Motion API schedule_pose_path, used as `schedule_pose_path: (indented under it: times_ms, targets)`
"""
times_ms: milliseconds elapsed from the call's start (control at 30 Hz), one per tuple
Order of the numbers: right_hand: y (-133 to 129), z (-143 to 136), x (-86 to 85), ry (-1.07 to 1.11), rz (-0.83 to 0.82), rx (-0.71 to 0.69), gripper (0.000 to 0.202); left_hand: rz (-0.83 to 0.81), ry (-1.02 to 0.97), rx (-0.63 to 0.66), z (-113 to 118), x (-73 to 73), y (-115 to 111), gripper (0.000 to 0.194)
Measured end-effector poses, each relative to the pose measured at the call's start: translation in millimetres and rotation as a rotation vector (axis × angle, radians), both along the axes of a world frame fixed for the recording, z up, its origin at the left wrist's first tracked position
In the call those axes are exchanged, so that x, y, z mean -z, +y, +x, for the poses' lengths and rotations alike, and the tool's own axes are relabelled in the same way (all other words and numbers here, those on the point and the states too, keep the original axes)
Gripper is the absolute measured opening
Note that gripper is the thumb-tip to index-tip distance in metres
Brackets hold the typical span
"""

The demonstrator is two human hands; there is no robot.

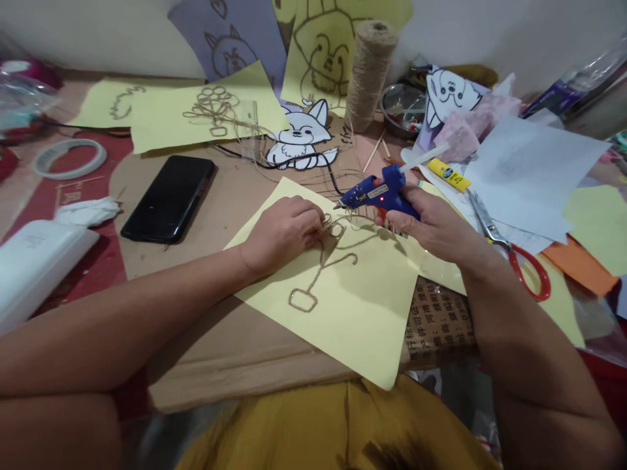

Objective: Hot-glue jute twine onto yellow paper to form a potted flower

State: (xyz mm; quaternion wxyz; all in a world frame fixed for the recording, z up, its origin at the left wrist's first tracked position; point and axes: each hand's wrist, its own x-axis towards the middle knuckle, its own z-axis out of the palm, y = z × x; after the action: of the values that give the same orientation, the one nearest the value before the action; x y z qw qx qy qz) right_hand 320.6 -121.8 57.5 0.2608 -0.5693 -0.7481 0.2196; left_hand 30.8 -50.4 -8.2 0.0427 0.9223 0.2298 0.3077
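Observation:
My right hand (434, 219) is wrapped round a blue hot glue gun (379, 194) with a white glue stick in its back and a small red light lit. Its nozzle points left, close to the fingers of my left hand (291, 228). Those fingers are pinched at the upper part of a yellow sheet (362, 313), by a loop of brown twine; what lies between the fingertips is too small to make out. On the sheet a twine outline (304, 300) forms a small box, a stem and curled lines.
Behind the sheet stand a twine spool (369, 75) and a paper fox cutout (301, 134). A black phone (170, 198) and a tape roll (70, 158) lie left. Red-handled scissors (531, 271), a yellow glue tube (449, 174) and loose papers (531, 170) lie right.

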Motion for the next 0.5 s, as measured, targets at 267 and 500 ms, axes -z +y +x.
schedule_pose_path:
  times_ms: [267,500]
  targets:
    - [-1.0,-0.5,3.8,-0.024,0.002,-0.026,0.044,-0.316,-0.125,-0.182,0.5,3.7,1.6,0.015]
    - [-1.1,-2.4,3.3,-0.043,0.005,-0.003,0.046,-0.492,-0.213,-0.307,3.5,-2.1,3.2,0.024]
